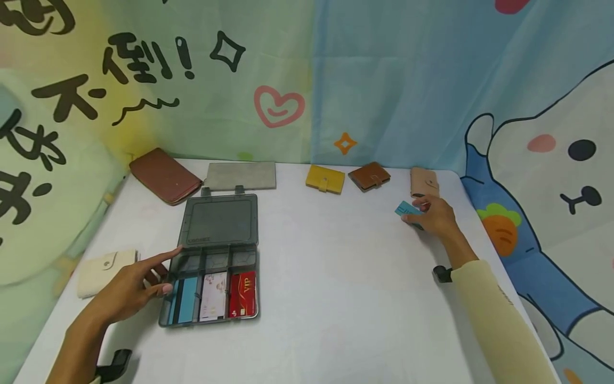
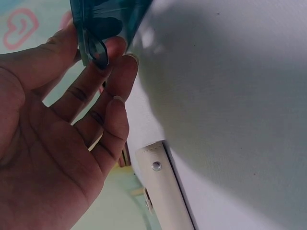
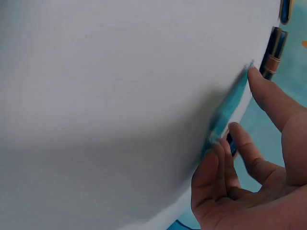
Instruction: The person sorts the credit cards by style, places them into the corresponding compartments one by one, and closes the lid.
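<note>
A grey translucent card case (image 1: 257, 298) lies with its lid (image 1: 220, 221) folded back on the left of the white table. Its lower compartments hold a blue card (image 1: 188, 300) with a dark stripe, a pale patterned card (image 1: 213, 296) and a red VIP card (image 1: 243, 293). My left hand (image 1: 127, 288) holds the case's left edge, the index finger stretched toward the hinge. Over on the right, my right hand (image 1: 437, 216) pinches a teal card (image 1: 405, 208) by its edges, low over the table. In the right wrist view that card (image 3: 230, 105) appears nearly edge-on.
A cream wallet (image 1: 103, 272) lies left of the case, partly behind my left hand. Along the back edge are a brown wallet (image 1: 165, 176), a grey wallet (image 1: 242, 176), a yellow wallet (image 1: 325, 179), a small brown wallet (image 1: 369, 176) and a tan wallet (image 1: 424, 180).
</note>
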Available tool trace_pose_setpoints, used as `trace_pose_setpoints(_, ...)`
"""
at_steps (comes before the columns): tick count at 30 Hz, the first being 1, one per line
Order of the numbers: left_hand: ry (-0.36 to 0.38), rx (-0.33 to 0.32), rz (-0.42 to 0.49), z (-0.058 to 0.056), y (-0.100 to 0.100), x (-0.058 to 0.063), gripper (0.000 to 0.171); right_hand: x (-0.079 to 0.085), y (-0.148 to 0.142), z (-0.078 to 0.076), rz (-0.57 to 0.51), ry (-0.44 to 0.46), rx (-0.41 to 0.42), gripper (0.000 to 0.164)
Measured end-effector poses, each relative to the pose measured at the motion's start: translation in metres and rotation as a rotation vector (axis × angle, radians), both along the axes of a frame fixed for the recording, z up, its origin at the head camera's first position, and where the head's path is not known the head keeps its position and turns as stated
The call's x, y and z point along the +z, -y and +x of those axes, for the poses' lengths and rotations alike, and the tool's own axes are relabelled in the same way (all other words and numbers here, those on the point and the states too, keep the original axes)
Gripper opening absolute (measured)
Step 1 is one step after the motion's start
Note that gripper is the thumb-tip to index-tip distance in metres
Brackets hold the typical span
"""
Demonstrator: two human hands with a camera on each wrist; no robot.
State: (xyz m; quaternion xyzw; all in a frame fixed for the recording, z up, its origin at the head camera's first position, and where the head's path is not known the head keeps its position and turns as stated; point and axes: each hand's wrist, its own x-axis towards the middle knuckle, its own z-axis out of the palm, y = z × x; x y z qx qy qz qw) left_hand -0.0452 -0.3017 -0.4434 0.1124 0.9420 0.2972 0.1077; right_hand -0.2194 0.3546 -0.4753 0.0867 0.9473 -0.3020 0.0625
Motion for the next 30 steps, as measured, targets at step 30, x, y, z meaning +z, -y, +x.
trace_pose_setpoints(30,0.008,0.002,-0.010,0.000,-0.001,0.002,0.078,0.029,0.209,0.069,-0.517,0.159,0.723,0.042)
